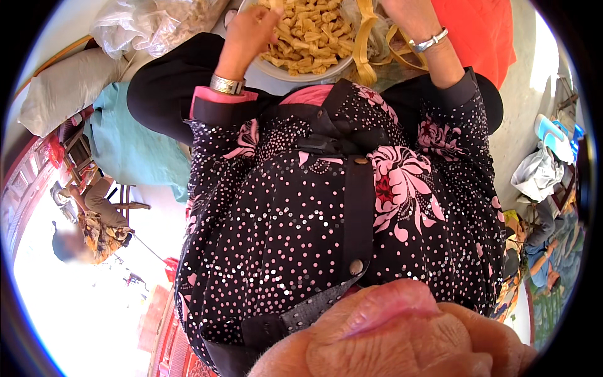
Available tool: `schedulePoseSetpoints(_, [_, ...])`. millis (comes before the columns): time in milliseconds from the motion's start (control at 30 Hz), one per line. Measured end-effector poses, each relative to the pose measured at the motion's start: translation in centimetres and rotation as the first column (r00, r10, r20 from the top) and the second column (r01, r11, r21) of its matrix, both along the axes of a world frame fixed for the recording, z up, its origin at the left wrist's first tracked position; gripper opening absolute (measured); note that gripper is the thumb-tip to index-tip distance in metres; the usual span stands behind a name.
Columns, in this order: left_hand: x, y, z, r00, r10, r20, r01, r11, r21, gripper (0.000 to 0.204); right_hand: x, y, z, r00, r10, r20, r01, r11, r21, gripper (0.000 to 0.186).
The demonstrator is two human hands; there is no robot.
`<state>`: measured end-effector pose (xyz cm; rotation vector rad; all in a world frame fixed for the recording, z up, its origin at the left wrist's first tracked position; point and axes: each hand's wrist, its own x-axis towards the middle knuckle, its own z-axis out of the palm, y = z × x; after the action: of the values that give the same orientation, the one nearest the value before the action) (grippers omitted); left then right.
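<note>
The head view shows the left hand (248, 32) above the near-left rim of a pale bowl (300, 77), its fingers bent and close together; whether they pinch anything, I cannot tell. The right hand (402, 10) is cut off by the upper edge, so its grip cannot be told. Yellow knotted pieces (309, 36) fill the bowl, just to the right of the left hand. Flat yellow strips (363, 53) lie between that heap and the right hand, one running down beside the bowl, another looping close to the right wrist.

The likeliest trouble is a snag: the silver bracelet (429, 41) behind the right hand sits near that loop, and a sideways pull could drag or tear a strip. Strips crossing each other there could also tangle. Left of the heap, a careless nudge from the left hand might push pieces over the rim, since they seem piled high. A slack pinch could drop one short of the bowl.
</note>
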<state>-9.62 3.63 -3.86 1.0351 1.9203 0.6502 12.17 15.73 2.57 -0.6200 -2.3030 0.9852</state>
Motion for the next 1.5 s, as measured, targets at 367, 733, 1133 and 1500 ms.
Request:
schedulePoseSetpoints(367, [4.7, -2.6, -4.2, 0.605, -0.213, 0.767, 0.010, 0.966, 0.260, 0.046, -1.0, -10.2, -3.9, 0.945, 0.296, -0.141, -0.308, 0.949, -0.072, 0.031])
schedulePoseSetpoints(733, [3.5, -1.8, -0.9, 0.110, 0.212, 0.971, -0.199, 0.962, -0.188, 0.036, 0.3, -10.8, -2.3, 0.893, 0.270, -0.360, -0.443, 0.387, -0.809, 0.042])
schedulePoseSetpoints(1133, [-0.5, -2.6, -3.0, 0.367, 0.211, 0.906, -0.315, 0.945, -0.092, 0.021, 0.8, -10.2, -4.5, 0.910, -0.075, -0.409, -0.389, 0.188, -0.902, 0.037])
schedulePoseSetpoints(1500, [5.3, -2.2, 2.1, 0.661, 0.195, 0.725, -0.206, 0.976, -0.075, 0.020, -3.0, -6.9, -8.9, 0.883, -0.267, -0.385, 0.202, 0.959, -0.200, 0.024])
